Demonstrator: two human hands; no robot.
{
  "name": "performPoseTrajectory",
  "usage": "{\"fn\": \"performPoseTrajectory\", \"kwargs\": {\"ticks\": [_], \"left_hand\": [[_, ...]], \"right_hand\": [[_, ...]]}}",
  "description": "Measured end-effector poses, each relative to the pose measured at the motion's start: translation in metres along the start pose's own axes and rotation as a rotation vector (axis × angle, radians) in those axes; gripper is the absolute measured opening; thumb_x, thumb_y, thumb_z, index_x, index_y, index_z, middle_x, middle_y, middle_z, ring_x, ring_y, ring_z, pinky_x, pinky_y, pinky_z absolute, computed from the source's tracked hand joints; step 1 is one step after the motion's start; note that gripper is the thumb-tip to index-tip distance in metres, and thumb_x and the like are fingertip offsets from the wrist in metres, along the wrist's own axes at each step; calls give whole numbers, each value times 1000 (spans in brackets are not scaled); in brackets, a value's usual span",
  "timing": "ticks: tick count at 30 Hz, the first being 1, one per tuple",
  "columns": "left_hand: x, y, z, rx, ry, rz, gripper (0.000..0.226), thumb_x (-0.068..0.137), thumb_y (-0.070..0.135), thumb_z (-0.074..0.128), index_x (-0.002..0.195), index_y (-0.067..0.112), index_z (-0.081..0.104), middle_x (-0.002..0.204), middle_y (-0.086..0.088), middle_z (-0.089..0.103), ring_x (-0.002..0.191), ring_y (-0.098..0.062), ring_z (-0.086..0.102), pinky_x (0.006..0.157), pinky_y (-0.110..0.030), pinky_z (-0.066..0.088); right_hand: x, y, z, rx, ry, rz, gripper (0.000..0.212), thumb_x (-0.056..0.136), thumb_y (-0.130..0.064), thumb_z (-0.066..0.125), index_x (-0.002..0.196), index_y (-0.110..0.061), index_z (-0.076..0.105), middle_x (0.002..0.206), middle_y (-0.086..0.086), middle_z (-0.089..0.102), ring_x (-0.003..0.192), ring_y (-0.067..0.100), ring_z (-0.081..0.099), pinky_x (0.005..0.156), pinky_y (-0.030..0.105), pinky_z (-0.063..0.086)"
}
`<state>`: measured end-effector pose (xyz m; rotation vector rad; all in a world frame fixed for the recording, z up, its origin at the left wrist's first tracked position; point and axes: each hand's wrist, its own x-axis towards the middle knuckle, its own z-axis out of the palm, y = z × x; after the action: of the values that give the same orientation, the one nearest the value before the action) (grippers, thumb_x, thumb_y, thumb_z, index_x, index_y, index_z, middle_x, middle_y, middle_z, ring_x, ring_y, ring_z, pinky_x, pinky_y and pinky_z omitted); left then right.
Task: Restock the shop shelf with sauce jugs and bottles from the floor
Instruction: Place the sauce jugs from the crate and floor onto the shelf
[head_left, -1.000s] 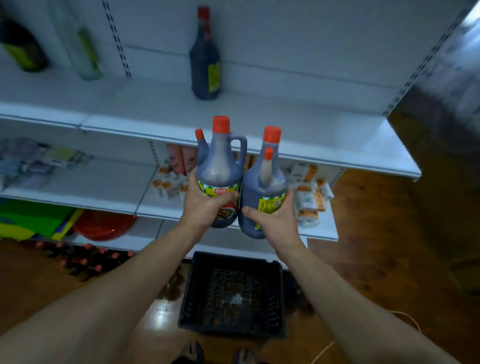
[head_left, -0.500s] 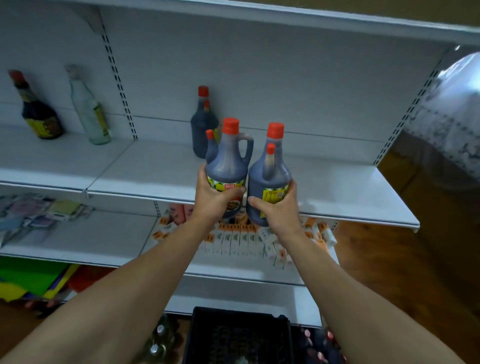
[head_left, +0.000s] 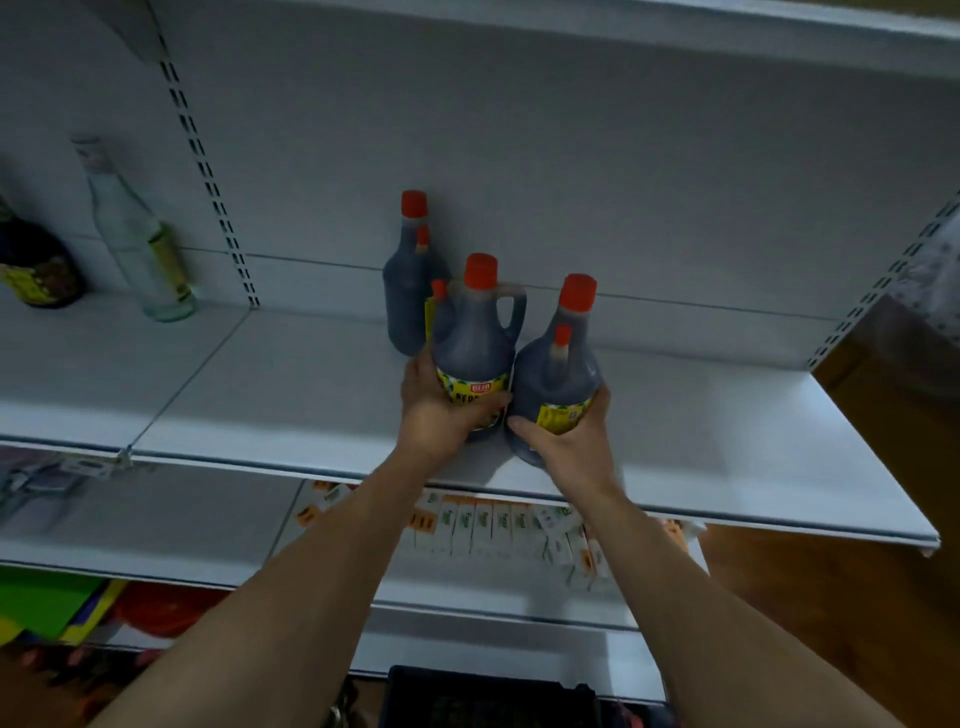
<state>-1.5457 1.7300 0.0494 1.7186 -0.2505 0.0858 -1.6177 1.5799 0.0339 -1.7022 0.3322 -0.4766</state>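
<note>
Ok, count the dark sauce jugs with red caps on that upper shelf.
3. One jug stands at the back by the wall; one is in the left hand; one is in the right hand. None seem hidden.

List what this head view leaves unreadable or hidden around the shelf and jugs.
- Left jug base: covered by left hand, so resting or lifted is unclear.
- Right jug label print: too small, part under right hand.
- Dark bottle: cut by left edge.
- Black crate: cut by bottom edge.
</note>
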Motion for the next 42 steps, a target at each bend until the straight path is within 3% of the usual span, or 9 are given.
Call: {"fn": "performPoseTrajectory", "kwargs": {"ticks": [2,6,12,15,18,28,34,39,42], "left_hand": [[17,-6,1,104,2,-20,93,42,60,91,120,23,56,113,-1,67,101,-17,67,76,-41,59],[27,-6,3,74,-20,-102,87,58,32,91,127,23,39,116,5,63,103,-14,63,78,-31,56],[48,-16,10,302,126,-24,73,62,37,86,122,12,53,117,-7,55,108,-26,55,83,-41,49],[55,-22,12,251,139,-37,63,64,38,85,114,16,54,103,1,60,95,-19,61,68,-25,45],[63,-28,15,240,170,-75,56,67,43,82,108,19,53,101,5,64,91,-17,62,69,-25,39],[72,-31,23,441,213,-59,62,69,64,71,113,24,54,116,1,64,99,-26,63,73,-31,39],[74,-28,35,494,287,-93,58,72,62,68,113,23,56,112,-2,66,99,-29,63,74,-32,41],[74,-24,48,519,348,-99,54,74,60,68,112,22,59,108,-1,69,99,-28,64,71,-31,39],[79,-23,50,516,339,-93,54,73,60,68,113,25,59,108,1,69,100,-27,64,73,-31,41]], "right_hand": [[14,2,4,9,6,9,93,65,-11,87,135,-26,28,119,-8,59,104,4,62,85,29,55],[42,6,11,40,18,17,88,64,-2,86,132,-20,33,117,-4,59,103,8,62,67,15,54],[72,16,17,-17,27,-4,97,65,-12,88,139,-18,25,127,-5,51,113,11,54,86,25,49],[86,20,18,-45,6,-51,98,66,-12,87,141,-14,24,131,-3,50,115,9,53,85,15,48],[98,22,19,-42,-9,-70,101,66,-13,88,142,-13,22,138,3,48,121,11,52,97,28,48],[125,29,23,-38,-1,-77,104,66,-16,88,145,-16,20,130,-7,47,115,7,51,96,29,48],[142,34,19,8,-45,-121,102,65,-11,87,143,-13,21,140,4,46,120,9,49,87,7,44],[156,36,18,11,-80,-113,105,65,-13,87,145,-14,19,143,5,43,126,13,48,104,28,43],[160,35,19,-37,-72,-90,108,66,-18,87,147,-17,17,145,4,42,128,14,46,105,28,41]]}}
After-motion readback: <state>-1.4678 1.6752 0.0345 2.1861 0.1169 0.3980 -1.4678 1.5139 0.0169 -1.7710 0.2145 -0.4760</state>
